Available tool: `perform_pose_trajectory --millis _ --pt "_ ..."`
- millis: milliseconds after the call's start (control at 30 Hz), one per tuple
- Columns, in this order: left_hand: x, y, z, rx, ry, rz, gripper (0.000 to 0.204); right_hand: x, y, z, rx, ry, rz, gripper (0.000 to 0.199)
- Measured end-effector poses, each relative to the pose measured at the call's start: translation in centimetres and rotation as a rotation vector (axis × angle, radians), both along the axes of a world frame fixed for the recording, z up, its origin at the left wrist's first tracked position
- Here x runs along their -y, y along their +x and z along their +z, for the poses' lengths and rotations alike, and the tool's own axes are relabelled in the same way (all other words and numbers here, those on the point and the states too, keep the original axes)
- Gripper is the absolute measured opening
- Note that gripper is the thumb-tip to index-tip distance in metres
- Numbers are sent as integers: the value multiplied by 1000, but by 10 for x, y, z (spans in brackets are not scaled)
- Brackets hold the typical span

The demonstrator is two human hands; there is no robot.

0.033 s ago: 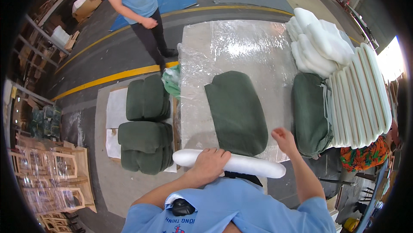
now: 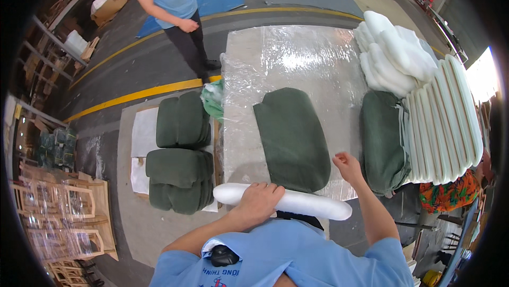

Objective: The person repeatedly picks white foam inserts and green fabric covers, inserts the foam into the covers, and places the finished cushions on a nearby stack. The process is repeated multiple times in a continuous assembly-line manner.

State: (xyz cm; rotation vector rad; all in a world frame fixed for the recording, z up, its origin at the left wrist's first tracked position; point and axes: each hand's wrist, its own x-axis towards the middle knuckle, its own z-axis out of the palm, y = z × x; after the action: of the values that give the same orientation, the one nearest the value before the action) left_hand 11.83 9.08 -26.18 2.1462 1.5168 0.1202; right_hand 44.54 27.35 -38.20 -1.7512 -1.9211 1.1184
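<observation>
My left hand (image 2: 259, 202) clasps the white pad (image 2: 312, 205) from above; its long axis runs crosswise at the table's (image 2: 340, 120) near edge, right end slanting toward me. My right hand (image 2: 347, 166), half-curled, empty, hovers beside the green cover (image 2: 293, 141), which points away; bare table spreads beyond.

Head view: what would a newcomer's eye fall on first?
Probably the white pad in the left hand, at lower centre. Next, the dark green cover on the table, left of the right hand. Then the row of white slabs on the picture's right side.
</observation>
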Motion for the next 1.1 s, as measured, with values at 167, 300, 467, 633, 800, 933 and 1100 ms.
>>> perform_pose_trajectory --millis 167,300,467,633,800,933,1100 --pt "11 -4 -12 -46 51 59 47 -40 -84 -26 336 -168 114 50" --pt "-2 -6 -12 1 124 62 41 -77 -99 -18 29 43 -16 44" --pt "-15 -8 -4 38 16 74 33 -128 -104 33 -88 92 97 38" --pt "-27 -14 23 -17 -4 126 30 -150 -12 59 86 57 185 44" --pt "-40 -22 43 -48 117 122 32 -150 46 53 508 157 157 47" --pt "-50 -16 22 -107 43 136 34 -179 13 29 307 264 162 49" --pt "-42 -16 -2 -99 99 159 38 -205 -29 -8 381 250 142 59"
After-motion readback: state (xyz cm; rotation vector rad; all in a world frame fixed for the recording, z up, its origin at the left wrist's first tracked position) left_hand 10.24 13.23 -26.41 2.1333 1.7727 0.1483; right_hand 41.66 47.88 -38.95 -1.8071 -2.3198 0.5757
